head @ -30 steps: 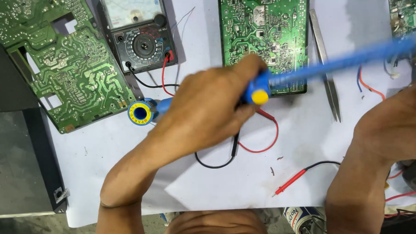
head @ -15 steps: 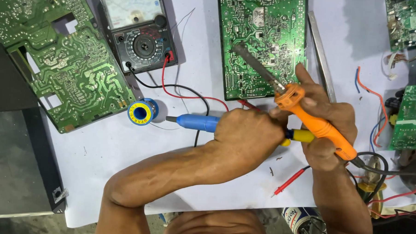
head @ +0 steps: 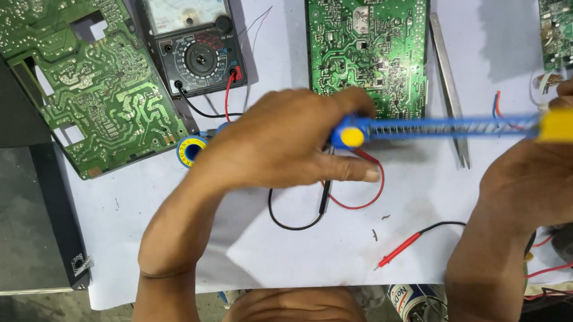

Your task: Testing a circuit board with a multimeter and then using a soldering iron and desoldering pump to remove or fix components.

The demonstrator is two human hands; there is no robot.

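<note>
My left hand [head: 287,142] grips the blue end of a desoldering pump [head: 427,128], thumb beside its round yellow button [head: 352,137]. The pump lies level above the table, its spring showing through the clear blue barrel. My right hand [head: 540,176] closes on the yellow plunger end [head: 567,123] at the right edge. Under the pump, at the top centre, sits a green circuit board [head: 366,49]. A black probe [head: 323,197] and its looped red and black leads lie just below my left hand.
An analog multimeter [head: 195,43] and a second green board [head: 67,77] lie top left, with a solder spool [head: 190,151] beside my left wrist. Metal tweezers [head: 451,90] lie right of the centre board. A red probe [head: 401,249] rests on the white paper [head: 295,263]. A dark panel [head: 18,221] is at left.
Half a second ago my right hand held an orange soldering iron; that is now out of view. The pump has risen off the table and spans both hands.
</note>
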